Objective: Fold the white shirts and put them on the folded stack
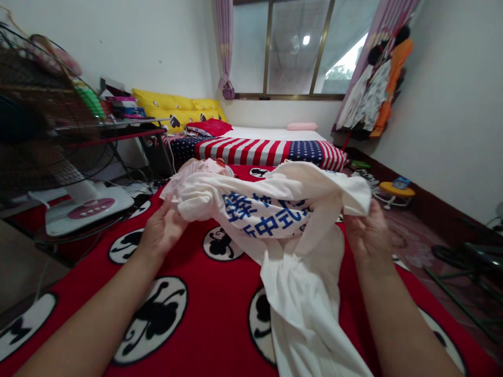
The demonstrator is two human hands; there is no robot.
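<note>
White shirt point(267, 220) with big blue letters hangs between two hands, just above a red blanket, near the middle of the view. Its long lower part drops in a soft twist toward the bottom edge. The left hand point(163, 228) holds one side, with the fingers point(173, 213) bent up against the cloth and a little spread. The right hand point(367, 235) holds the other side, with its fingers curled around a fold. Some fingertips are behind the cloth, so I cannot tell how tight either hold is. Holding the two sides well apart looks like a good way to keep the cloth smooth and off the blanket. A pink bundle of cloth point(200, 173) lies just past the left hand. The red blanket point(231, 309) has round black and white monkey pictures on it. Farther on is a bed cover point(251, 152) with stars and stripes, then yellow pillows point(173, 107). A big dark fan point(47, 125) stands at the upper left, and clothes point(373, 89) hang at the upper right beside a window point(291, 47).
</note>
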